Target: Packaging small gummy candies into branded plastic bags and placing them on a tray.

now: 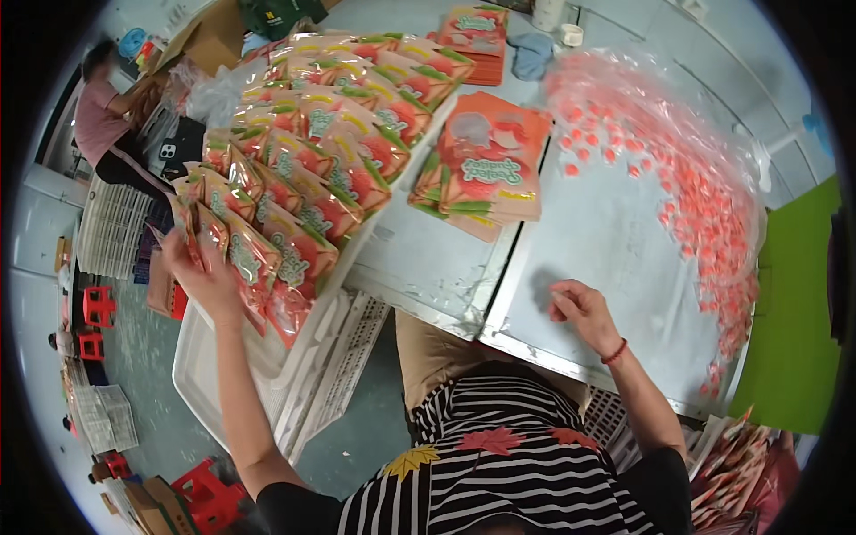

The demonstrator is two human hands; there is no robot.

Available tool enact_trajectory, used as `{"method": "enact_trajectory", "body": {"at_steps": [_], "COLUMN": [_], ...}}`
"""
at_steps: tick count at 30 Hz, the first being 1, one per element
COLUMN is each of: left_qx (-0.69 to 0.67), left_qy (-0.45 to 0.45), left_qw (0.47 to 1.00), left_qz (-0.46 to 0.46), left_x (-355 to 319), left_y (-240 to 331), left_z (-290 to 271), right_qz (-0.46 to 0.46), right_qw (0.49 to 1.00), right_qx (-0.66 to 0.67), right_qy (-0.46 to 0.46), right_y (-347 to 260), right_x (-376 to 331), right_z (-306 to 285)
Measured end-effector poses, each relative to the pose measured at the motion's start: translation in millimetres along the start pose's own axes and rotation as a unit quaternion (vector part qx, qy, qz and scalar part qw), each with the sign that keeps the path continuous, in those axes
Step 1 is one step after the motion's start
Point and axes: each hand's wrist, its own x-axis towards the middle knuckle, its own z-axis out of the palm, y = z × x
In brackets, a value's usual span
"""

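Upright printed pouches [303,192] in red, peach and green stand in packed rows on a white tray [209,374] at the left. At the near left end of these rows, my left hand [203,275] is closed around the edge of a pouch [212,234]. Over the bare grey tabletop [615,241], my right hand [584,312] is held with its fingers curled together; whatever may be inside them is hidden. Flat pouches [493,160] lie in a fanned pile at the middle of the table. Small red-and-clear wrapped pieces [709,241] are heaped along the right side.
A clear plastic bag [660,98] lies over the far part of the heap. Another pouch stack [477,40] and a blue cloth [531,55] sit at the back. Red stools [207,495] stand on the floor at left. A person [111,116] works at far left.
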Motion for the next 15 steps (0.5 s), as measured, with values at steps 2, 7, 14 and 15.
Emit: {"method": "enact_trajectory", "body": {"at_steps": [2, 7, 14, 15], "left_qx": [0.063, -0.093, -0.051, -0.051], "left_qy": [-0.167, -0.34, -0.441, -0.445], "left_qw": [0.984, 0.895, 0.839, 0.836], "left_qz": [-0.004, 0.275, 0.315, 0.317], "left_x": [-19.2, -82.1, -105.1, -103.0], "left_y": [90.5, 174.9, 150.9, 150.9], "left_z": [51.7, 184.0, 231.0, 229.8], "right_qz": [0.002, -0.033, -0.073, -0.071], "right_qw": [1.0, 0.998, 0.994, 0.994], "right_qx": [-0.001, 0.031, 0.056, 0.06], "right_qy": [0.015, 0.047, 0.052, 0.053], "right_y": [23.9, 36.5, 39.7, 38.5], "right_x": [0.6, 4.5, 1.8, 1.6], "right_z": [-0.5, 1.0, 4.0, 3.8]}}
